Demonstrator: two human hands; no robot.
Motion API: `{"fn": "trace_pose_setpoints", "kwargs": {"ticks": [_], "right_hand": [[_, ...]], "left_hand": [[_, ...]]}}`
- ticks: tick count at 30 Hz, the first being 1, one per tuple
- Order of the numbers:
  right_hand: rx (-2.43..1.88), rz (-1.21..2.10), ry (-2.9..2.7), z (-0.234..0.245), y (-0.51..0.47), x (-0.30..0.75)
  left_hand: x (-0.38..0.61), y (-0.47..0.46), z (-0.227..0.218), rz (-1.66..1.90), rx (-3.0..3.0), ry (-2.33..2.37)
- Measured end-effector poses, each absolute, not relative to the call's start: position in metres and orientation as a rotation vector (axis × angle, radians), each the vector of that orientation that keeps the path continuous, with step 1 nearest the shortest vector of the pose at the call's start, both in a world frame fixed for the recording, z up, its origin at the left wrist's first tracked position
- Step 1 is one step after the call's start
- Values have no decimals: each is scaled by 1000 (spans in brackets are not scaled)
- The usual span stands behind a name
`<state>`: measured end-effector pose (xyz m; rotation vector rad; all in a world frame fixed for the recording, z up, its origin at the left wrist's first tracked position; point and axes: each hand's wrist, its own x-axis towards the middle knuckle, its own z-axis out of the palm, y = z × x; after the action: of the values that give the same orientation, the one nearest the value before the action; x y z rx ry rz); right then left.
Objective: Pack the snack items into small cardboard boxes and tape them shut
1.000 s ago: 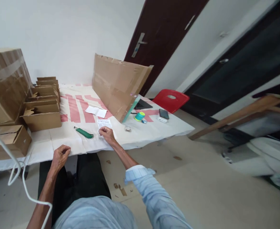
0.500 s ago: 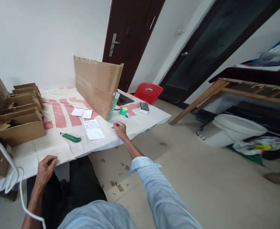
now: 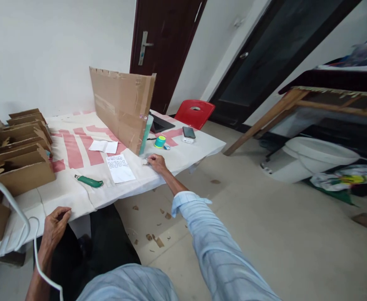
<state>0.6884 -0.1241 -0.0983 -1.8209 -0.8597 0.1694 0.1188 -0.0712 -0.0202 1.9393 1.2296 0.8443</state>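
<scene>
Along the near table edge rests my left hand point(image 3: 57, 223), its thumb and fingers closed and nothing showing in them. My right hand point(image 3: 157, 163) reaches to the white-covered table near the foot of an upright cardboard sheet point(image 3: 120, 108). Its fingers are pinched together at a small pale piece point(image 3: 145, 161), too small to name. Left of that hand lies a white paper with rows of drawn shapes point(image 3: 120, 168). A green utility knife point(image 3: 89, 181) lies between my two hands, touched by neither. A folded white paper point(image 3: 103, 146) is farther back.
Open cardboard boxes point(image 3: 23, 167) line the left side, with a white cable point(image 3: 11, 200) before them. A teal-and-yellow roll point(image 3: 160, 141), a phone point(image 3: 188, 132) and a laptop point(image 3: 161, 124) are at right. A red chair point(image 3: 194, 113) stands behind. Cardboard scraps point(image 3: 160, 242) litter the floor.
My right hand has shifted slightly, and the small pale piece shows more clearly past its fingertips. The view has tilted a little; my left hand stays at the table edge.
</scene>
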Motion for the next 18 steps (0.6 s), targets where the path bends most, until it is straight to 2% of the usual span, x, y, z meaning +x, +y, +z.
{"fn": "trace_pose_setpoints", "kwargs": {"ticks": [11,18], "right_hand": [[-1862,311,-968,-83,-123,676],[-1837,286,-880,-61,-132,648]], "left_hand": [[118,-69,-31,896,1917,1187],[117,-72,-35,927,1868,1164]]}}
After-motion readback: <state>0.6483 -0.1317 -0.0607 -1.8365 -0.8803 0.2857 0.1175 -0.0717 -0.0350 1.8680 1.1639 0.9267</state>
